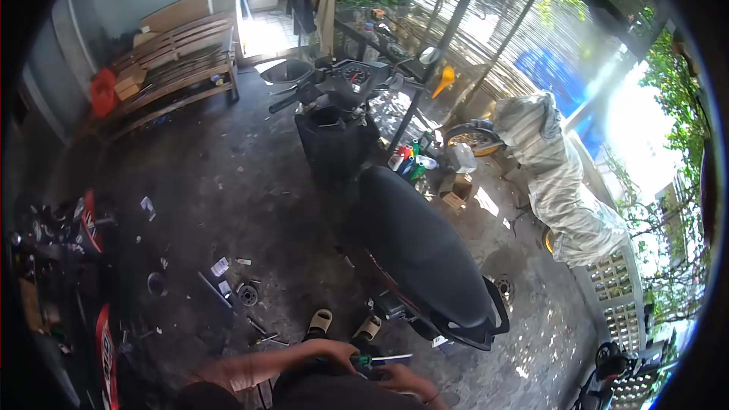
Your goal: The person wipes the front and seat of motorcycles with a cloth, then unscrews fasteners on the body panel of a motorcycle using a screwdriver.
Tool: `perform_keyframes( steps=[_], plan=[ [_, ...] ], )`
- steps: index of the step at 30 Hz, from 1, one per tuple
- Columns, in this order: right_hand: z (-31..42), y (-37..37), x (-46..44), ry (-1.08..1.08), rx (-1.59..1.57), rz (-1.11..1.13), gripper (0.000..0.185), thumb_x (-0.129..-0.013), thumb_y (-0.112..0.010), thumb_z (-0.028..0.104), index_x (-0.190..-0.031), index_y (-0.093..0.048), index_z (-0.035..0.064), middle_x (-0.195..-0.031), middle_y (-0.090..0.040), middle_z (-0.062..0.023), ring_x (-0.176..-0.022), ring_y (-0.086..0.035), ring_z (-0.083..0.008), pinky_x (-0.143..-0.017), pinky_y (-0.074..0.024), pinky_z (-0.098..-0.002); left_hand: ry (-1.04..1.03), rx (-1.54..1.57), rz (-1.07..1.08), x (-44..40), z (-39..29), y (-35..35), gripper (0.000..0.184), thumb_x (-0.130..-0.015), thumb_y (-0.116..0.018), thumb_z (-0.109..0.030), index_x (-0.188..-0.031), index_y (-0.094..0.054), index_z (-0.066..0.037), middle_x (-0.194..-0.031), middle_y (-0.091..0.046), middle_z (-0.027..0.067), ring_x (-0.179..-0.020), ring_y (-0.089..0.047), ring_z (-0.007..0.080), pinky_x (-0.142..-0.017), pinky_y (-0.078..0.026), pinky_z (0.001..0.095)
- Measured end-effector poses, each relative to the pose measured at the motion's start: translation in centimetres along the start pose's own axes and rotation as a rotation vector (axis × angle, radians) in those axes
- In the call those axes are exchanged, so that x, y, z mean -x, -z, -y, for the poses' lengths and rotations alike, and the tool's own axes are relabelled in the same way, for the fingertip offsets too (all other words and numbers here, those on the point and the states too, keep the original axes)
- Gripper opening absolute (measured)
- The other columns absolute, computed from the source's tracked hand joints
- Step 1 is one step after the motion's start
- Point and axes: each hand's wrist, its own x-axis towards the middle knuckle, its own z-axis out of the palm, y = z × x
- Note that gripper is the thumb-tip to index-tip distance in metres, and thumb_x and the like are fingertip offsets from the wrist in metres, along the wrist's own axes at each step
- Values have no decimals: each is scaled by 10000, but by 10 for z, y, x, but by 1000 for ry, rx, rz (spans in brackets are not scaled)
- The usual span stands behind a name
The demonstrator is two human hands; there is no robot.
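Note:
Low in the head view, my left hand (339,353) is closed around the green handle of a tool (363,361). A thin pale shaft or strip (395,357) stretches to the right from there. My right hand (396,376) is just below this strip, its fingers bent; whether it grips anything is too small to make out. Both hands are in front of my body, above the sandals (369,326). Beyond them stands a black scooter (425,239), its long seat pointing toward the lower right and its handlebars farther off.
Metal parts and a disc (248,294) lie on the dark floor at left. A wooden bench (186,57) stands at the upper left, a red motorcycle (105,349) at the left edge. Bottles (406,159), a cardboard box (456,190) and a covered motorcycle (558,182) are beyond the scooter.

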Motion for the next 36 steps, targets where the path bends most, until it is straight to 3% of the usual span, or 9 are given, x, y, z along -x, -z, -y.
perform_keyframes(
  steps=[5, 11, 14, 17, 20, 23, 29, 32, 36],
  plan=[
    [23, -26, 23, 88, -40, -213, 338, -774, -645, 214, -1072, -608, 59, -878, -654, -128, -744, -616, -213, -706, -481, -323, 8, -132, 150, 12, -26, 3, 712, -671, -703, -505, -1135, -516, 2, -1050, -591, 137, -993, -553, 213, -827, -421, 326],
    [-16, -51, 10, 138, -156, -275, 357, -792, -646, 174, -1098, -580, 4, -964, -642, -100, -895, -590, -153, -807, -441, -297, -78, 69, 189, -26, 23, -19, 550, -765, -671, -395, -1126, -524, -8, -1013, -590, 73, -942, -533, 147, -807, -418, 292],
    [2, -42, 23, 133, -169, -272, 366, -815, -621, 187, -1144, -559, 39, -999, -634, -117, -926, -591, -172, -814, -438, -300, -85, 105, 207, -36, 24, -29, 493, -791, -653, -364, -1123, -535, -18, -993, -592, 50, -919, -528, 131, -796, -416, 284],
    [15, -38, 40, 172, -10, -321, 366, -806, -588, 251, -1146, -572, 115, -982, -632, -168, -886, -619, -298, -716, -482, -371, -76, 134, 234, -53, 35, -40, 465, -811, -628, -356, -1131, -542, -30, -982, -593, 38, -905, -522, 117, -788, -416, 280],
    [32, -29, 55, 61, 195, -234, 342, -845, -521, 252, -1165, -540, 135, -931, -629, -139, -853, -618, -301, -716, -475, -370, -33, 114, 262, -60, 32, -51, 475, -825, -604, -365, -1144, -531, -21, -1020, -590, 56, -934, -522, 131, -824, -405, 286],
    [-46, -62, 20, 227, 327, -266, 323, -876, -464, 240, -1183, -510, 148, -925, -607, -123, -865, -604, -309, -740, -465, -368, -84, 149, 283, -60, 34, -61, 507, -832, -586, -392, -1161, -518, -12, -1097, -583, 89, -998, -520, 159, -890, -381, 303],
    [-70, -84, 11, 331, 306, -161, 352, -870, -447, 236, -1212, -483, 159, -986, -571, -120, -884, -574, -279, -744, -456, -363, -146, 259, 236, -63, 55, -101, 504, -833, -595, -369, -1190, -508, -24, -1124, -577, 78, -1011, -509, 154, -904, -378, 304],
    [-68, -81, 13, 181, 363, 67, 405, -910, -368, 333, -1291, -433, 213, -1170, -541, -154, -1065, -534, -323, -884, -421, -359, -81, 190, 159, -66, 62, -110, 557, -795, -629, -354, -1212, -486, -13, -1136, -571, 100, -1024, -515, 164, -911, -378, 297],
    [-49, -69, 26, 284, 170, 6, 302, -846, -465, 169, -1137, -521, 110, -952, -583, -124, -832, -571, -298, -707, -451, -369, -53, 216, 180, -42, 16, -84, 633, -742, -672, -354, -1227, -467, -3, -1126, -574, 116, -1038, -524, 183, -904, -386, 291]
  ],
)
